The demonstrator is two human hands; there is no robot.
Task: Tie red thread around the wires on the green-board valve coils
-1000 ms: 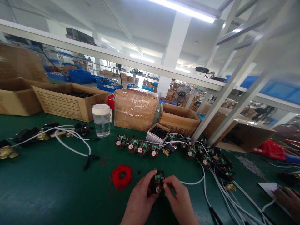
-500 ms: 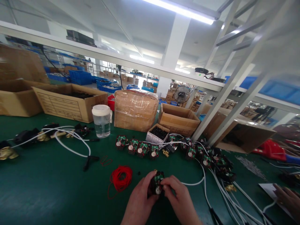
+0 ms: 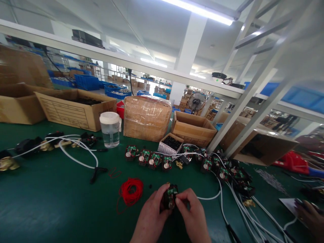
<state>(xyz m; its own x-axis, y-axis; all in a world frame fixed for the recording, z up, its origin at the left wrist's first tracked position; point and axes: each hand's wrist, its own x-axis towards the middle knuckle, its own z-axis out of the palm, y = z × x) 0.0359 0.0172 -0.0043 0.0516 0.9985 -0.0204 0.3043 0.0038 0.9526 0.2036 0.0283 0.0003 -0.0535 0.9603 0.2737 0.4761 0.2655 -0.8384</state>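
The small black module (image 3: 169,199), pinched between left hand (image 3: 152,216) and right hand (image 3: 192,216), could be dropped if either grip loosened.

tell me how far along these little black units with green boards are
Looks done: a row of black units with green boards lies on the green table. In hand: left hand and right hand grip one black unit. Seemingly left: the wired cluster of units.

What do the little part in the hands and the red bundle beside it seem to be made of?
The little part looks like matte black plastic with a green circuit board and a shiny metal disc. The red bundle seems to be thin plastic-coated wire or cord, loosely coiled; which one is unclear.
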